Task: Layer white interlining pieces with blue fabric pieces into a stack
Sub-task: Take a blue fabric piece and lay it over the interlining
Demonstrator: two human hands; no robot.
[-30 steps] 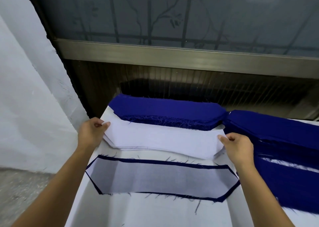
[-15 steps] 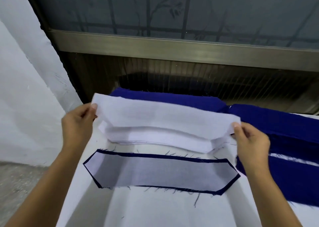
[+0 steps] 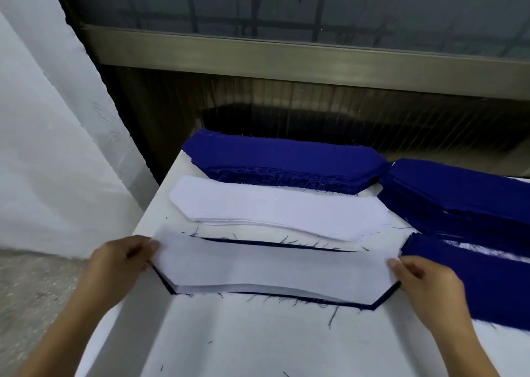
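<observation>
The left hand (image 3: pixel 120 257) pinches the left end of 1 white piece (image 3: pixel 272 267) and the right hand (image 3: pixel 427 283) pinches its right end. The piece stretches between them over a blue piece (image 3: pixel 372 305) on the tabletop (image 3: pixel 243 342). Just beyond lies the white pile (image 3: pixel 281 207), then the blue pile (image 3: pixel 281 158). More blue fabric (image 3: pixel 473 285) lies at the right.

White interlining (image 3: pixel 272 264), apparently atop blue piece (image 3: pixel 375 307)

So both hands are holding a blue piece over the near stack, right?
Not quite. The head view shows the left hand and right hand each pinching an end of a white interlining piece over the near stack, not a blue one.
</observation>
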